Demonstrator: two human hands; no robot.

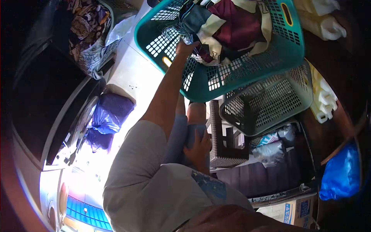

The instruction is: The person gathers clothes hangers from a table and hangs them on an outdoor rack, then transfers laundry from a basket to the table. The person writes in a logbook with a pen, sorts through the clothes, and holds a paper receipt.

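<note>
Left hand [186, 48]: yours reaches over the side of the green basket [199, 83] and touches the clothes near its left end; its fingers are partly lost against the cloth, so I can't tell whether they grip anything.
Right hand [198, 149]: yours lies on your thigh, over the shorts [174, 133], fingers spread and holding nothing.
Maroon cloth [239, 29]: it lies heaped inside the green basket, its cream bands [210, 42] folded among it, beside a dark grey cloth [195, 21].
Feel of the cloth: expect it soft, limp and fairly light, not fragile; loose folds will probably sag and drag on neighbours.
Where to hold it: a cream band at the edge looks the best place; pinch through several layers rather than one.
Wire tangle [170, 33]: thin strands lie just beside your left hand; they look stiff and springy and could snag fabric, so keep your fingers clear.
Green basket: likely stiff, light plastic; the yellow-edged handle slot [286, 14] offers a firm hold.
Grey basket [278, 123]: it sits below the green one in view; I can't tell whether they touch.
</note>
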